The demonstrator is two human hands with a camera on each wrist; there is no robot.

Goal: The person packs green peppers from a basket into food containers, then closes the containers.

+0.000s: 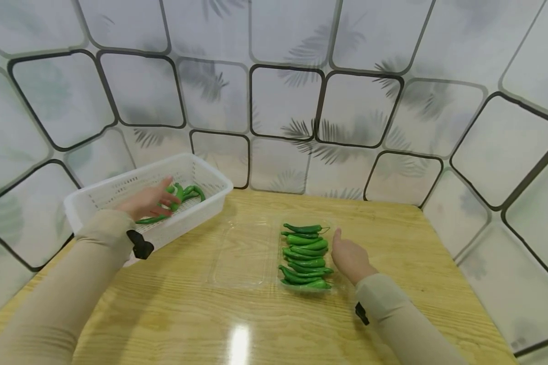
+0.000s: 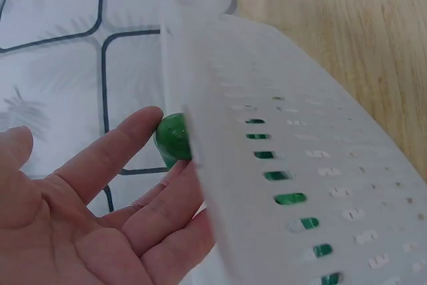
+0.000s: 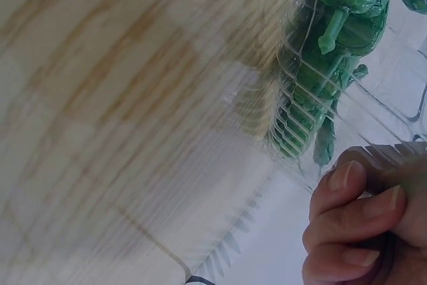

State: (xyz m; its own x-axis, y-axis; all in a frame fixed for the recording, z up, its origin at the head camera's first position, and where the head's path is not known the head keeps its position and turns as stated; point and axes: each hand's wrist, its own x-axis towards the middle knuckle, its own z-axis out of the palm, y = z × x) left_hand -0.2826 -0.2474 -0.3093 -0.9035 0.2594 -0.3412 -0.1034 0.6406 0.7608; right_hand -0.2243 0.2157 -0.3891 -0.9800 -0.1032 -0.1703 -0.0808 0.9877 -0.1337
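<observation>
My left hand (image 1: 148,199) reaches into a white plastic basket (image 1: 187,225) at the left. In the left wrist view its fingers are extended, with the index fingertip against a green pepper (image 2: 173,137) and the thumb apart. The basket wall hides part of that hand. A clear plastic clamshell box (image 1: 244,253) lies unfolded on the table, its right half filled with a row of green peppers (image 1: 305,258). At the box's right edge is my right hand (image 1: 350,257), fingers curled and gripping the rim in the right wrist view (image 3: 357,218).
More green peppers (image 1: 194,192) lie in the basket, some showing through its slotted wall. The wooden table (image 1: 178,314) is bordered by a pale patterned backdrop (image 1: 283,101) along its back and sides. The box stands to the right of the basket.
</observation>
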